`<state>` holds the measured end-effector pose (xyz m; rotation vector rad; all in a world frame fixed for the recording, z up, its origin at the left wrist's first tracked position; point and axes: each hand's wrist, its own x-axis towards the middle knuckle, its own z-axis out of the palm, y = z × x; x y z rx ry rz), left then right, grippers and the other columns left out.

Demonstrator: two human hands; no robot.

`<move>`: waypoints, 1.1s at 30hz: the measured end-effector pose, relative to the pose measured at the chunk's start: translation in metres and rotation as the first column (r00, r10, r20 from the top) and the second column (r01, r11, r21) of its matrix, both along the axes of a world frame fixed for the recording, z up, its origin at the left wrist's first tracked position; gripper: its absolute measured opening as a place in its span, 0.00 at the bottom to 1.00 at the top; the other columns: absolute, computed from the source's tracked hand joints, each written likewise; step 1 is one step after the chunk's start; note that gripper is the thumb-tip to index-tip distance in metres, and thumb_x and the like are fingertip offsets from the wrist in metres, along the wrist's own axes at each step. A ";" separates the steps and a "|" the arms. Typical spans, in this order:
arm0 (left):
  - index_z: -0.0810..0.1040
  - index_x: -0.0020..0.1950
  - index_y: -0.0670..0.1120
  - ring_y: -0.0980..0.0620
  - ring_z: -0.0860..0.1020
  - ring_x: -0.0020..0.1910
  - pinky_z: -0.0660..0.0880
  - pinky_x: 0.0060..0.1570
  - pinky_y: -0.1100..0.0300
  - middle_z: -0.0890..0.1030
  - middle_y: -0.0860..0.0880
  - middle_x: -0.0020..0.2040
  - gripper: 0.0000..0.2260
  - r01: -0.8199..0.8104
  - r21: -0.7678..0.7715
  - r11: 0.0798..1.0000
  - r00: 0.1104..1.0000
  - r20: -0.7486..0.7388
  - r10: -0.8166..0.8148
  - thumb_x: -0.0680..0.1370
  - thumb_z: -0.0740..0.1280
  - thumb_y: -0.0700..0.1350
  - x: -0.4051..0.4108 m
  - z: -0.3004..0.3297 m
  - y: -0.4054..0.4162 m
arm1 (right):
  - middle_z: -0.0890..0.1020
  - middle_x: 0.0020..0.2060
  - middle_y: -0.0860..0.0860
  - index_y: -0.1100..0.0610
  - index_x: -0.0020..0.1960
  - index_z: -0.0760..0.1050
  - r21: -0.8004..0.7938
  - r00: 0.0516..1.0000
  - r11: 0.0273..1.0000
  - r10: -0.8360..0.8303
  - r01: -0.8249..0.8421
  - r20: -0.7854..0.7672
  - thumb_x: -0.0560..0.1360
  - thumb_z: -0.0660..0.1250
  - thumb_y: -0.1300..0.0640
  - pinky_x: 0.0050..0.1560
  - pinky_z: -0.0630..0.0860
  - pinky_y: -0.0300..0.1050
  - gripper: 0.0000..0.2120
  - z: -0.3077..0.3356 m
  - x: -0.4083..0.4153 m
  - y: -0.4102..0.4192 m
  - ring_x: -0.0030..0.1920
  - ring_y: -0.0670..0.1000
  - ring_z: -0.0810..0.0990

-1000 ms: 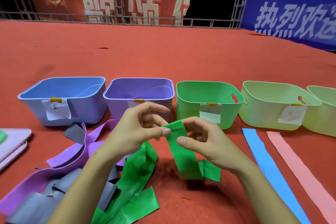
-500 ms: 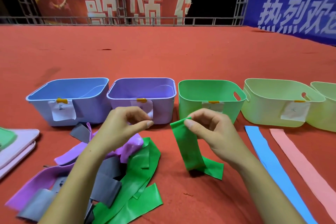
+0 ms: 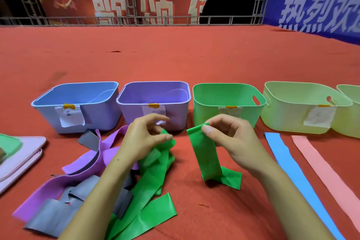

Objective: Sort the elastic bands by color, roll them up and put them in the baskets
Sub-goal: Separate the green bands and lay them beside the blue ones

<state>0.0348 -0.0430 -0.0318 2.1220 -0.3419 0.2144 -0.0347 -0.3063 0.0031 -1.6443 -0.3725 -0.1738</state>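
My right hand [image 3: 233, 140] pinches the top end of a green elastic band [image 3: 209, 158]. That band hangs straight down and its lower end lies folded on the red floor. My left hand [image 3: 144, 138] is over the tangled pile, its thumb and fingers pinching another green band [image 3: 153, 179]. Purple bands [image 3: 87, 163] and grey bands [image 3: 56, 214] lie mixed in the pile. Behind my hands stands a row of baskets: blue [image 3: 97, 117], purple [image 3: 132, 115], green [image 3: 206, 111] and pale green [image 3: 282, 117].
A blue band [image 3: 292, 171] and a pink band [image 3: 327, 171] lie flat on the floor at the right. A further pale basket [image 3: 350, 93] shows at the right edge. Stacked pink lids [image 3: 21, 154] sit at the left. Banners and metal railing stand far behind.
My left hand let go of the green band that both hands held, moved left and down to the pile and took hold of another green band. My right hand keeps its band.
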 end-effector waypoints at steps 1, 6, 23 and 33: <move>0.83 0.62 0.55 0.54 0.82 0.37 0.80 0.43 0.57 0.86 0.47 0.39 0.24 0.032 -0.087 0.996 0.999 0.007 -0.032 0.69 0.85 0.44 -0.002 0.004 -0.001 | 0.85 0.39 0.51 0.61 0.49 0.82 0.012 1.000 1.000 0.003 -0.003 -0.014 0.79 0.72 0.62 0.42 0.79 0.41 0.02 0.000 0.000 0.001 0.41 0.46 0.81; 0.79 0.70 0.53 0.53 0.79 0.39 0.79 0.44 0.62 0.84 0.43 0.44 0.33 0.112 -0.329 0.938 0.993 -0.004 -0.120 0.68 0.83 0.37 -0.015 0.022 -0.010 | 0.85 0.42 0.52 0.57 0.49 0.82 0.188 0.978 0.980 0.094 -0.059 -0.186 0.75 0.72 0.55 0.45 0.82 0.44 0.06 0.000 -0.003 0.004 0.44 0.48 0.84; 0.74 0.76 0.55 0.58 0.75 0.39 0.75 0.46 0.62 0.84 0.50 0.63 0.35 0.418 -0.173 0.892 0.907 0.012 -0.422 0.73 0.81 0.35 -0.036 0.034 -0.028 | 0.77 0.69 0.68 0.69 0.74 0.70 0.615 0.899 0.767 0.121 0.184 -0.420 0.80 0.69 0.56 0.78 0.65 0.69 0.27 -0.009 0.008 0.000 0.73 0.66 0.75; 0.70 0.77 0.55 0.46 0.85 0.49 0.81 0.52 0.53 0.89 0.46 0.50 0.33 0.311 -0.297 0.903 0.931 -0.096 -0.352 0.75 0.79 0.47 -0.040 0.041 -0.025 | 0.86 0.49 0.62 0.60 0.55 0.80 0.491 0.947 0.839 -0.082 0.234 -0.311 0.77 0.73 0.60 0.46 0.81 0.49 0.07 -0.004 0.002 0.011 0.43 0.56 0.84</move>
